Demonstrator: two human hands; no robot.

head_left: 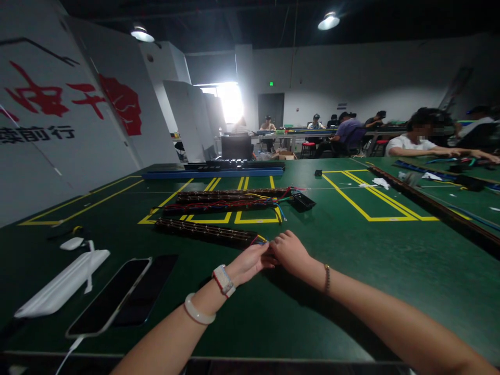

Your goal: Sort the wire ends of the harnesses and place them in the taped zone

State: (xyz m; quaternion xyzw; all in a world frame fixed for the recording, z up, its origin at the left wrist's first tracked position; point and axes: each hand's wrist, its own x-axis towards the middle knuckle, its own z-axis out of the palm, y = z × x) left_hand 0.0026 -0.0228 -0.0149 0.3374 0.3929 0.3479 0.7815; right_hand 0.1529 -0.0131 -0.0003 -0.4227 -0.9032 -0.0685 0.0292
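Note:
My left hand (250, 261) and my right hand (291, 253) meet at the near end of a dark strip with rows of small shiny points (207, 233). Thin red, yellow and blue wires (261, 239) come out of that end and run in between my fingers. Both hands are closed, fingertips touching; what lies right between them is hidden. Beyond them lie more dark strips (230, 197) with red, blue and green wires, and a small black box-like part (302, 201) at their right end.
Two phones (111, 297) (150, 289) and a white pouch-like item (64, 284) lie left on the green table (336, 323). Blue and black rails (214, 173) are at the back. A long dark strip (422, 200) runs along the right, near a seated person (410, 143).

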